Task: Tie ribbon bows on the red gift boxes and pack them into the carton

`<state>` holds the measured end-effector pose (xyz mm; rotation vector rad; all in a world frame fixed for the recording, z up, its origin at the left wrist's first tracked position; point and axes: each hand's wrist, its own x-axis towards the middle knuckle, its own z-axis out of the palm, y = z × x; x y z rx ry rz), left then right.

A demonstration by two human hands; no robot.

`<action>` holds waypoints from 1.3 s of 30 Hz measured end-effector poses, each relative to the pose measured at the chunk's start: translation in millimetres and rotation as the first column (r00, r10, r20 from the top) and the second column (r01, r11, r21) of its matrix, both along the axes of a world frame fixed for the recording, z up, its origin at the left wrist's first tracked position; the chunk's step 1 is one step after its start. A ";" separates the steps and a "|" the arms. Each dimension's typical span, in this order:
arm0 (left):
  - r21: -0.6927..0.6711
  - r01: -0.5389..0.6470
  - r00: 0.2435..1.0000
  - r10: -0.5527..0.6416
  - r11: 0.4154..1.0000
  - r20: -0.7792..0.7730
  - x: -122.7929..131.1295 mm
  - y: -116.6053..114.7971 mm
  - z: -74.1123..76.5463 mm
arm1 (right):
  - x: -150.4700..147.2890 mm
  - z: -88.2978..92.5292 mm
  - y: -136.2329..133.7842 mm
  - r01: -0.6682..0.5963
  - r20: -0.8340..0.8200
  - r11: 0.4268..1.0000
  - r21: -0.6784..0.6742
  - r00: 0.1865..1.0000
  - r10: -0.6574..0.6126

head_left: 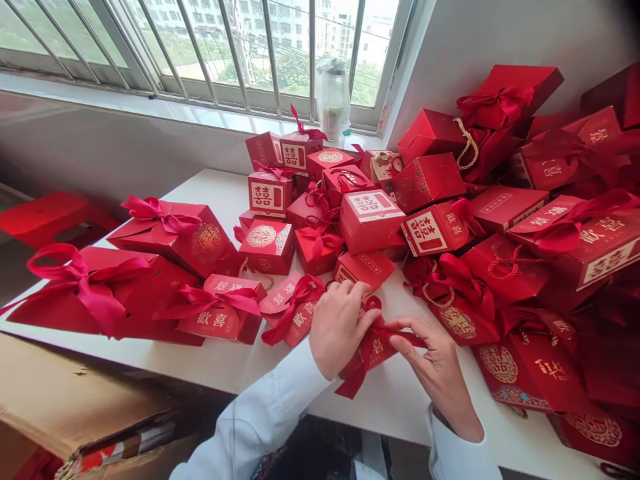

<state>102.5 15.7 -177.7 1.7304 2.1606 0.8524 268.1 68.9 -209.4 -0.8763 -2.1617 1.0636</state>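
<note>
A small red box (pixel 377 348) with gold characters sits near the front edge of the white table, a dark red ribbon (pixel 356 381) around it. Over its left side lies my left hand (pixel 340 328), thumb and fingers closed on the ribbon near the top; the fingertips are partly hidden. My right hand (pixel 431 347) pinches a ribbon end at the box's right between thumb and fingers. Just left of my left hand is another small box with a tied bow (pixel 295 308).
Red gift boxes with ribbons stand on the white table (pixel 220 363), with a large pile (pixel 530 267) at the right. An open cardboard box (pixel 75 393) is at the lower left. A red stool (pixel 55 217) stands beyond the table, and a plastic-covered cup (pixel 333 100) on the windowsill.
</note>
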 end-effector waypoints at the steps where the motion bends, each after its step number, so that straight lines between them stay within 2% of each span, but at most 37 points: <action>1: -0.015 0.011 1.000 -0.012 1.000 -0.028 -0.4 4.9 0.6 | -0.6 0.7 -1.2 -0.021 0.008 1.000 0.010 1.000 0.021; 6: -0.034 0.017 0.999 -0.019 0.999 -0.047 -4.4 20.6 -1.7 | 1.6 -2.8 -4.0 -0.031 0.033 0.994 0.104 0.999 0.028; 11: -0.044 0.004 0.999 -0.002 0.999 0.043 -7.9 18.2 -3.9 | 6.6 -1.0 -5.2 -0.049 0.078 0.979 0.199 0.996 0.034; 15: 0.119 0.120 0.986 -0.132 0.986 0.099 -9.9 -0.1 5.9 | 10.2 6.5 -8.5 0.013 0.038 0.946 0.325 0.999 -0.026; 18: 0.217 0.260 0.960 -0.275 0.941 0.045 -10.9 -14.1 6.7 | 11.9 6.0 -12.8 0.032 0.015 0.943 0.331 0.999 -0.039; 21: 0.135 0.325 0.946 -0.323 0.936 -0.037 -10.0 -20.4 -2.1 | 13.8 1.6 -16.8 -0.023 0.068 0.951 0.308 0.998 0.003; 24: 0.070 0.284 0.959 -0.283 0.956 -0.026 -7.7 -25.0 -8.2 | 19.2 -0.3 -15.4 -0.130 0.137 0.943 0.308 0.986 0.091; 27: 0.050 0.262 0.965 -0.263 0.964 0.008 -6.1 -35.5 -5.3 | 26.0 0.9 -4.0 -0.109 0.127 0.930 0.351 0.990 0.068; 29: -0.026 0.263 0.965 -0.263 0.964 -0.004 -5.0 -43.5 -1.8 | 28.2 1.5 7.7 -0.081 0.131 0.918 0.389 0.991 0.032; 32: -0.190 0.244 0.966 -0.255 0.951 -0.034 -1.4 -48.3 1.3 | 25.4 0.5 23.5 -0.173 0.198 0.901 0.398 0.975 0.100; 36: -0.292 0.213 0.967 -0.244 0.932 -0.074 9.8 -38.6 2.5 | 17.0 -2.3 30.5 -0.320 0.280 0.907 0.272 0.929 0.244; 39: -0.284 0.152 0.970 -0.198 0.947 -0.142 21.7 -31.2 2.7 | 17.7 -8.7 31.5 -0.361 0.229 0.924 0.122 0.917 0.328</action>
